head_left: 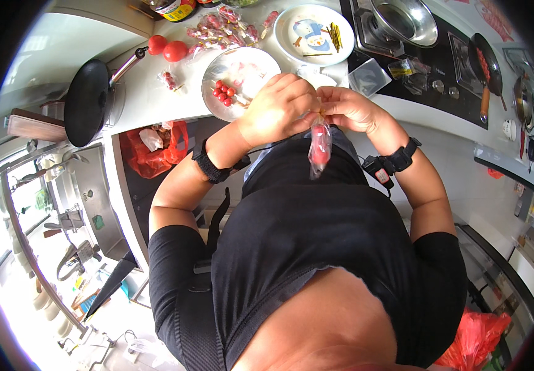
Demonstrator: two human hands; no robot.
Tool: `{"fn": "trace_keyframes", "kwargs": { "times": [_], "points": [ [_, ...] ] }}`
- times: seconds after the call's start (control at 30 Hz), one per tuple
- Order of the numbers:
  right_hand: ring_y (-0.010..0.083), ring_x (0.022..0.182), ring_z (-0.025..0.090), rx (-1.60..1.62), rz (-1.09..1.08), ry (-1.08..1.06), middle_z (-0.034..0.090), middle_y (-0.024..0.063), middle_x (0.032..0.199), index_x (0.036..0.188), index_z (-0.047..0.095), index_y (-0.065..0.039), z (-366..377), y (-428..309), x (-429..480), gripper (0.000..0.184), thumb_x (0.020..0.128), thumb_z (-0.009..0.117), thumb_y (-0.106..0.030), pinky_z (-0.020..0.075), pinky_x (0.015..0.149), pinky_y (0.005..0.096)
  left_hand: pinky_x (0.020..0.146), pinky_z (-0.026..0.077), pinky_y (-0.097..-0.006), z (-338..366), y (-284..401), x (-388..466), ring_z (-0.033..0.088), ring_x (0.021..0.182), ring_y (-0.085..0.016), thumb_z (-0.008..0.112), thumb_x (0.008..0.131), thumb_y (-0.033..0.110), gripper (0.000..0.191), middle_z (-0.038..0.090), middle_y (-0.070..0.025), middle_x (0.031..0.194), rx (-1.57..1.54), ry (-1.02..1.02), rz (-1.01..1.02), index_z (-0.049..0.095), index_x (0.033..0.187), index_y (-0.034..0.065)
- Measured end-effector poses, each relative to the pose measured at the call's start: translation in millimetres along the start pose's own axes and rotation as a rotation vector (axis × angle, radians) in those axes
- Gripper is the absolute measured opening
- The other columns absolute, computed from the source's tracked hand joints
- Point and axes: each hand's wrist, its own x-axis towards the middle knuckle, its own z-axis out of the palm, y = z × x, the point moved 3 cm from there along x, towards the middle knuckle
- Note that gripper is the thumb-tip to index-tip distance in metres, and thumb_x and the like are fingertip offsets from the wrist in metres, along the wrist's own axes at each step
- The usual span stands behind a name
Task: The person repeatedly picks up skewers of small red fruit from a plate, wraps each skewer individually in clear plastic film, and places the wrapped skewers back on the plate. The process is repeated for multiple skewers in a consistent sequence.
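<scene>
My left hand (285, 104) and my right hand (348, 109) meet in front of my body at the counter's edge. Between them, their fingers pinch the gathered neck of a clear plastic bag (320, 143), where a bit of gold twist tie (321, 112) shows. Red round fruit hangs upside down inside the bag. Just past my left hand, a white plate (211, 69) carries short sticks of small red fruit (223, 92). A snowman plate (290, 52) farther off bears a bundle of gold twist ties (335, 38).
Several wrapped fruit sticks (223, 30) are heaped at the back, near two tomatoes (174, 51). A clear plastic box (369, 76) sits by the gas hob (434, 69), which holds a steel pan (404, 21) and a frying pan (489, 60). A black wok (87, 102) stands left.
</scene>
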Motion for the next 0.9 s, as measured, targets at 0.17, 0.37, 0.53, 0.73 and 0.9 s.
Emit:
{"fn": "trace_keyframes", "kwargs": {
  "times": [0.17,0.37,0.53,0.73,0.9],
  "points": [
    [0.0092,0.067,0.047,-0.18,-0.12,0.161,0.055,0.0018,0.08,0.087,0.055,-0.004,-3,-12,1,0.008,0.081,0.055,-0.01,0.0406,0.064,0.0218,0.073,0.042,-0.0333,5,-14,3,0.053,0.078,-0.023,0.068,0.065,0.015,0.017,0.054,-0.0043,0.08,-0.01,-0.068,-0.161,0.06,0.079,0.0095],
    [0.0092,0.065,0.047,-0.149,-0.108,0.195,0.055,0.0022,0.079,0.088,0.055,-0.003,-4,-13,0,0.01,0.081,0.055,-0.01,0.0403,0.063,0.0217,0.073,0.041,-0.035,1,-11,4,0.053,0.076,-0.024,0.068,0.064,0.01,0.016,0.055,-0.0054,0.078,-0.044,-0.029,-0.153,0.058,0.076,0.0075],
    [0.008,0.061,0.047,-0.184,-0.15,0.251,0.054,0.001,0.074,0.087,0.055,-0.004,0,-17,2,0.008,0.082,0.055,-0.01,0.0397,0.058,0.0198,0.072,0.042,-0.0339,8,-10,4,0.055,0.076,-0.024,0.068,0.067,0.014,0.017,0.056,-0.0062,0.08,0.123,-0.03,-0.217,0.059,0.08,0.0071],
    [0.0116,0.07,0.061,-1.016,-0.732,0.54,0.062,0.0081,0.077,0.092,0.054,-0.001,26,-30,-4,0.011,0.081,0.056,-0.001,0.0473,0.061,0.0242,0.059,0.046,-0.0313,21,-39,1,0.057,0.062,-0.019,0.06,0.076,0.019,0.019,0.057,-0.0074,0.068,-0.273,0.124,-0.774,0.058,0.084,0.0026],
    [0.0271,0.096,0.058,-1.462,-1.072,0.557,0.06,0.0124,0.101,0.097,0.057,-0.002,41,-31,-1,0.025,0.074,0.062,0.003,0.0458,0.081,0.0333,0.052,0.039,-0.0225,27,-46,9,0.047,0.056,-0.008,0.055,0.082,0.018,0.017,0.054,-0.0008,0.064,-1.037,0.495,-0.914,0.056,0.079,0.0019]
  ]
}}
